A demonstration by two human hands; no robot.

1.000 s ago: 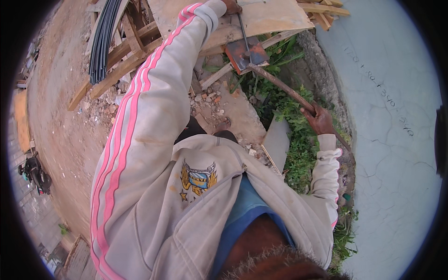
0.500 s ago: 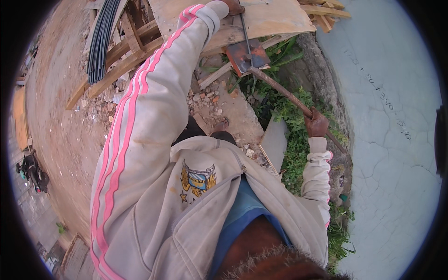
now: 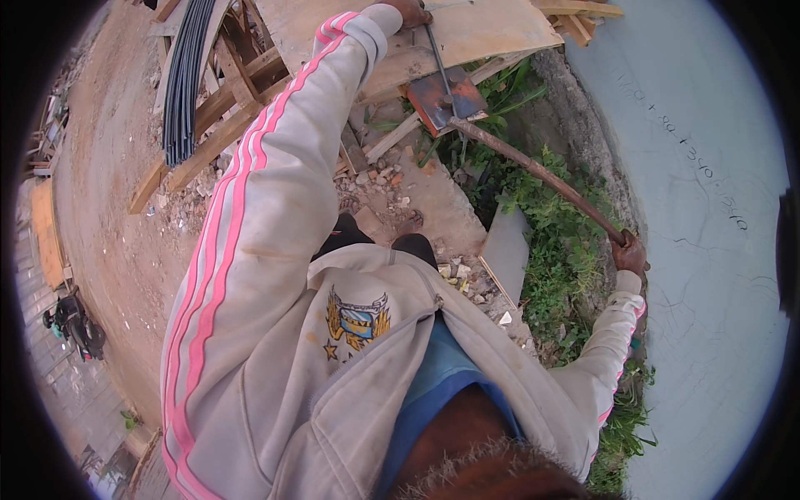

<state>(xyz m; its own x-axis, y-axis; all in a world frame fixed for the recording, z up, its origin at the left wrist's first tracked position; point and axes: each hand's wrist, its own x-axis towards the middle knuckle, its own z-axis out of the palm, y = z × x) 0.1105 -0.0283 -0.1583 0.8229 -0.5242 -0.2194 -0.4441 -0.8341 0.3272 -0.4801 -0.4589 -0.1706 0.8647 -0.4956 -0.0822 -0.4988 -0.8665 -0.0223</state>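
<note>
At the top edge my left hand (image 3: 408,12) is closed around a thin dark metal rod (image 3: 437,52). The rod runs across a rusty steel plate (image 3: 436,93) fixed at the near edge of a wooden board. My right hand (image 3: 629,253), far out to the right, grips the near end of a long brown bar (image 3: 546,176). The bar's other end meets the rod at the plate. What joins them there is too small to make out.
A pale cracked wall (image 3: 708,208) rises on the right, with green plants (image 3: 558,242) along its foot. The plywood board (image 3: 492,33) lies ahead. Dark rods (image 3: 185,92) and timber beams (image 3: 218,150) are at upper left. Rubble (image 3: 379,187) surrounds my feet.
My right hand has slid along the brown bar to its near end, moving right and toward me. My left hand still holds the rod in about the same place.
</note>
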